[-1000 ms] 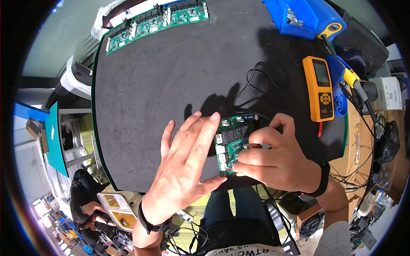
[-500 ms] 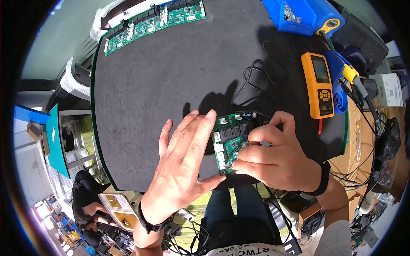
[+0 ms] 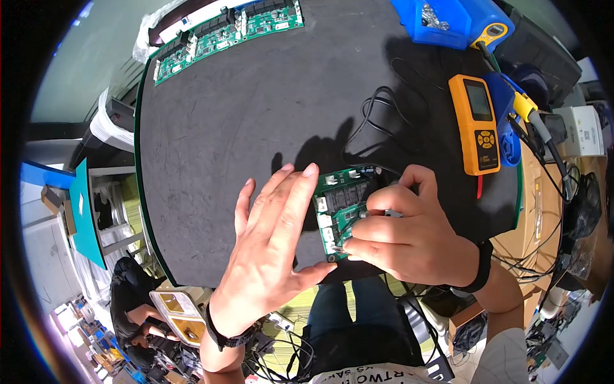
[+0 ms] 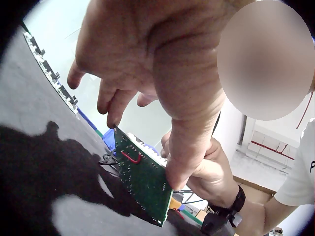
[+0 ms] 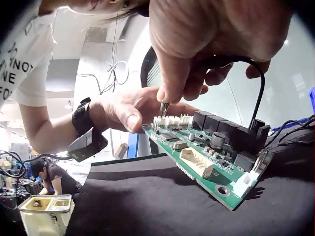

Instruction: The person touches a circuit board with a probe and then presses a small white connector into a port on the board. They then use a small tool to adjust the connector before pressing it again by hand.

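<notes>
A green circuit board (image 3: pixel 339 214) with black relay blocks and white connectors is tilted over the black mat. My left hand (image 3: pixel 272 240) holds it by the edge: the thumb is at the near corner and a fingertip is at the far one. The left wrist view shows the board's underside (image 4: pixel 142 182) with a short red wire. My right hand (image 3: pixel 412 233) grips a slim tool with a metal tip (image 5: pixel 164 109), mostly hidden by the fingers. That tip meets the row of white connectors (image 5: pixel 172 120). A black cord (image 5: pixel 261 88) runs from beneath the right hand.
More green boards (image 3: pixel 230 38) line the mat's far left edge. To the right lie an orange handheld meter (image 3: pixel 476 125) and a soldering iron (image 3: pixel 527 109) in its stand. A blue bin (image 3: pixel 438 25) of small metal parts stands at the back. Black cable (image 3: pixel 377 105) loops across the mat.
Both hands keep nearly the same pose on the board and tool. The head view has shifted slightly, so the scene sits a little differently in it.
</notes>
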Motion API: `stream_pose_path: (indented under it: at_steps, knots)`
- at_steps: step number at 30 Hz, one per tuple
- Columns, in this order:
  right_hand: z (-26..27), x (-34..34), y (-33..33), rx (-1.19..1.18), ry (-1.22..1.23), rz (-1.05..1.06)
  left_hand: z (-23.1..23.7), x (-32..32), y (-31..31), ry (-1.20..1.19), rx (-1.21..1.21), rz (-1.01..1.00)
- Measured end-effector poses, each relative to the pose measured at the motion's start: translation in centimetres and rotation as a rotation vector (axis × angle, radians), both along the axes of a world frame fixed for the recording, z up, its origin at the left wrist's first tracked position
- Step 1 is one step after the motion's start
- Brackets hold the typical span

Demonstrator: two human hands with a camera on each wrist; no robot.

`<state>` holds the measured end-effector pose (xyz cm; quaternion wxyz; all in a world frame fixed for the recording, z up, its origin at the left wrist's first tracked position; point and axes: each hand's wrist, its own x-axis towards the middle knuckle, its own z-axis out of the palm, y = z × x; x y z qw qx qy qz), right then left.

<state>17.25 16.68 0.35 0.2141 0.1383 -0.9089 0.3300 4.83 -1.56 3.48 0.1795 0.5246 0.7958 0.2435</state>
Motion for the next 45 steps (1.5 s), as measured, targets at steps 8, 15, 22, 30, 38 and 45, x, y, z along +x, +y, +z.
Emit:
stream_pose_path:
  at_steps: [8, 15, 22, 30, 38, 45]
  knots:
    - [0.0, 0.1, -0.5, -0.017, -0.004, -0.045, -0.1, 0.1, -0.1, 0.035, -0.009, -0.007]
    - [0.2, 0.2, -0.7, 0.067, -0.060, -0.059, 0.0, 0.2, 0.1, -0.031, 0.014, 0.026]
    - [0.5, 0.1, -1.0, 0.075, -0.092, -0.050, -0.2, 0.2, -0.1, -0.030, -0.027, 0.042]
    - [0.1, 0.1, -1.2, 0.044, -0.082, -0.050, -0.2, 0.3, -0.2, -0.008, -0.028, 0.025]
    - [0.6, 0.1, -1.1, 0.061, -0.101, -0.041, -0.2, 0.3, -0.1, 0.011, -0.008, 0.020]
    - [0.7, 0.1, -1.2, 0.076, -0.113, -0.031, -0.1, 0.3, -0.1, 0.018, 0.001, 0.019]
